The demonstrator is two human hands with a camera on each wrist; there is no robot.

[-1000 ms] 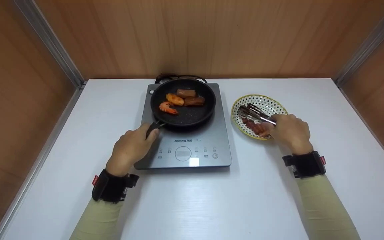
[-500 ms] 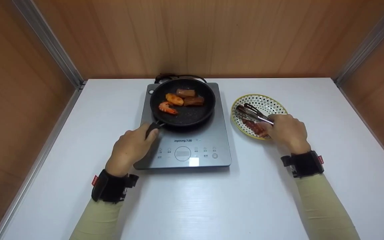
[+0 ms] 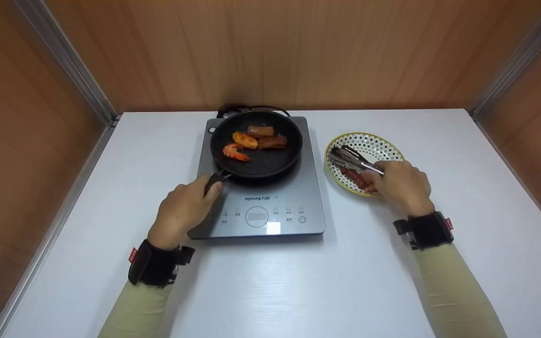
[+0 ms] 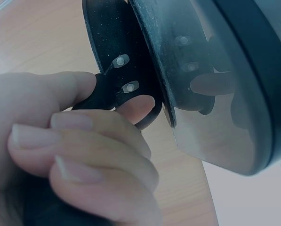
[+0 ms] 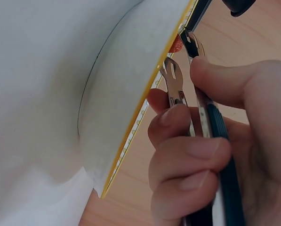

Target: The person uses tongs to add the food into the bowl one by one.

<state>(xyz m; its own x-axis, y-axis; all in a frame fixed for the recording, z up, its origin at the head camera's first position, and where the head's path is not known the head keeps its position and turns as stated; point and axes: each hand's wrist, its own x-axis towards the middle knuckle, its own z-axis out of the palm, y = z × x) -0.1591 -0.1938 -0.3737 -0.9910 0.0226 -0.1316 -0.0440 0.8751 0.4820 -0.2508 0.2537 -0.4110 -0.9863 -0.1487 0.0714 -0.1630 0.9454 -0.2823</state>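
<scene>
The reddish food (image 3: pixel 354 177) lies in the near-left part of the plate (image 3: pixel 388 148). Over the plate's left half reach the metal tongs (image 3: pixel 369 166), their arms spread apart; whether the tips touch the food cannot be made out. At the plate's near-right rim, the right hand (image 3: pixel 403 185) has its thumb and curled fingers around the tongs. Left of the plate sits the pan (image 3: pixel 270 165) on an induction cooker (image 3: pixel 289 201), holding a shrimp (image 3: pixel 235 153), a yellow-orange piece (image 3: pixel 245 140) and two brown pieces (image 3: pixel 261 131). Farther left and nearer the person than the plate, the left hand (image 3: pixel 183 206) is closed around the pan handle (image 3: pixel 213 183). The white surface (image 3: pixel 251 286) carries cooker and plate alike. The step in hand looks like working the tongs at the plate; the next move seems to call for settling both tips around one piece before squeezing.
</scene>
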